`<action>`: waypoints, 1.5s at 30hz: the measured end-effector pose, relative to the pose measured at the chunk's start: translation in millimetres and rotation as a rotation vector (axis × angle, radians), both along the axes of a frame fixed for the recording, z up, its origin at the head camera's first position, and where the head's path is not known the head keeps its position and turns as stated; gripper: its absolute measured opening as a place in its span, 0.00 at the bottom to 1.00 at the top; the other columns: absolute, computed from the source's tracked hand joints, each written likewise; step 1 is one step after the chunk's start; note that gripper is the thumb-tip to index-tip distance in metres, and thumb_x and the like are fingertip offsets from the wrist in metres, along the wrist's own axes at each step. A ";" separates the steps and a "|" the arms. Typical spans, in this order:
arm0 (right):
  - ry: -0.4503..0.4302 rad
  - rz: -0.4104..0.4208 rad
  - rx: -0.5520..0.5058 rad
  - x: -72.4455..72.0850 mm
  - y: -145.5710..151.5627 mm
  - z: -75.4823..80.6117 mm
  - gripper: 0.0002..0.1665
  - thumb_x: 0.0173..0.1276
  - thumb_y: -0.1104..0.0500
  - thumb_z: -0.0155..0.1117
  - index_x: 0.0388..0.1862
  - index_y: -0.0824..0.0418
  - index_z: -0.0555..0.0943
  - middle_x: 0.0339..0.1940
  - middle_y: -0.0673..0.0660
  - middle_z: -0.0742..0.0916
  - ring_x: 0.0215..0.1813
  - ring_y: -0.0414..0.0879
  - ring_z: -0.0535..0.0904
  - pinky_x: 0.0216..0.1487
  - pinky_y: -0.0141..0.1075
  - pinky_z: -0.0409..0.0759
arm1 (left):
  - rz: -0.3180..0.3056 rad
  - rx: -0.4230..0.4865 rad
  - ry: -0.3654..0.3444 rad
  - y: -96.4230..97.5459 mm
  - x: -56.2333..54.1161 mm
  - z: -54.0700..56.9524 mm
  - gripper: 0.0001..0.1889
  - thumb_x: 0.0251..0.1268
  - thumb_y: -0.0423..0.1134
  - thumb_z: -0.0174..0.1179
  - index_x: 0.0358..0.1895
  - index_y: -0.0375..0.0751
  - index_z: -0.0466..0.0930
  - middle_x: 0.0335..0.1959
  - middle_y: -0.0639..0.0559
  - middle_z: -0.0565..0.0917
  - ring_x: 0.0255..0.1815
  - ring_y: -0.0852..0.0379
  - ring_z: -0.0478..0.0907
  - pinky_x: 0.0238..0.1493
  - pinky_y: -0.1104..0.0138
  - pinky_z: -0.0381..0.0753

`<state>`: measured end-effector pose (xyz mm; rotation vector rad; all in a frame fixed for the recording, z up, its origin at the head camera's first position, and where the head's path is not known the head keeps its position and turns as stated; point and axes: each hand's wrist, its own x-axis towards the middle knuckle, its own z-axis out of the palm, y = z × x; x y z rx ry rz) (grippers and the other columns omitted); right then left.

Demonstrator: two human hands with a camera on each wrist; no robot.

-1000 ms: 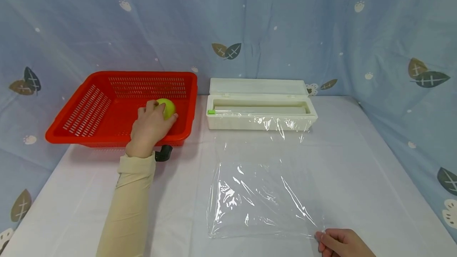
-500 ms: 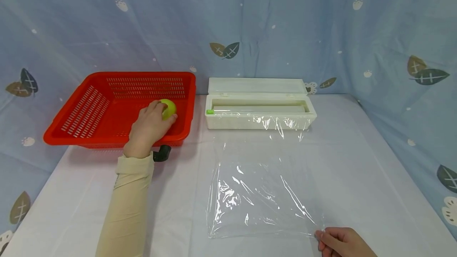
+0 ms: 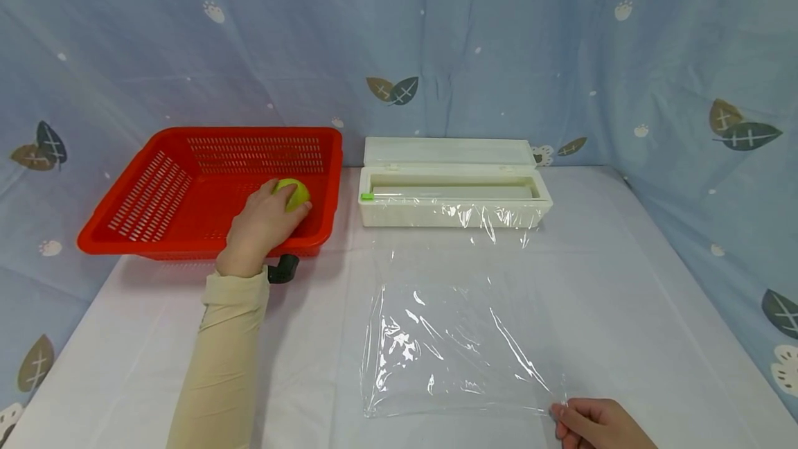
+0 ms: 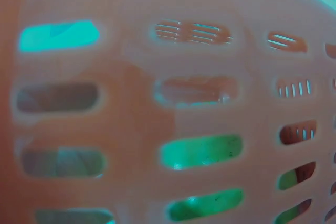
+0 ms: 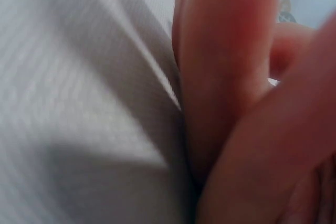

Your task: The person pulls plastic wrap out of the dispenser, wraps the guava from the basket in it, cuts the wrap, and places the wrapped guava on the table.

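Your left hand, left of centre in the frame: fingers curled round a round yellow-green item, which sits inside the red basket near its right wall; your cream sleeve runs down to the bottom edge, with a small black piece beside the cuff.

Your right hand, lower right: thumb and fingers pinching the near right corner of a clear film; the film spreads across the lower middle, reaching up to a white box at upper centre; its lid stands open at the back, a green tab at the left of the front rim.

Your left wrist view: slotted basket wall, green showing through some slots.
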<state>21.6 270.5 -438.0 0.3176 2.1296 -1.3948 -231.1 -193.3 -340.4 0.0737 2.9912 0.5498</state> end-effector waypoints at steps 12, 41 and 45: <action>0.001 -0.007 0.007 0.8 -0.6 -1.4 0.26 0.61 0.42 0.55 0.23 0.65 0.77 0.17 0.54 0.78 0.17 0.40 0.70 0.18 0.32 0.72 | -0.012 0.009 0.029 -0.5 -0.3 -2.5 0.33 0.57 0.55 0.53 0.65 0.46 0.58 0.64 0.39 0.54 0.54 0.37 0.56 0.36 0.41 0.70; -0.027 -0.018 0.037 0.8 -1.5 -0.2 0.27 0.59 0.41 0.55 0.24 0.65 0.77 0.17 0.53 0.78 0.18 0.41 0.70 0.18 0.31 0.71 | -0.010 0.011 -0.022 0.9 1.3 1.7 0.37 0.54 0.53 0.58 0.65 0.42 0.56 0.56 0.37 0.64 0.49 0.40 0.65 0.37 0.44 0.70; -0.033 -0.022 0.039 1.2 -1.4 -0.7 0.26 0.59 0.41 0.56 0.24 0.65 0.78 0.17 0.53 0.78 0.18 0.42 0.70 0.18 0.31 0.72 | -0.016 0.007 -0.033 1.2 1.7 2.2 0.38 0.54 0.54 0.58 0.65 0.42 0.56 0.56 0.37 0.63 0.49 0.40 0.65 0.37 0.43 0.70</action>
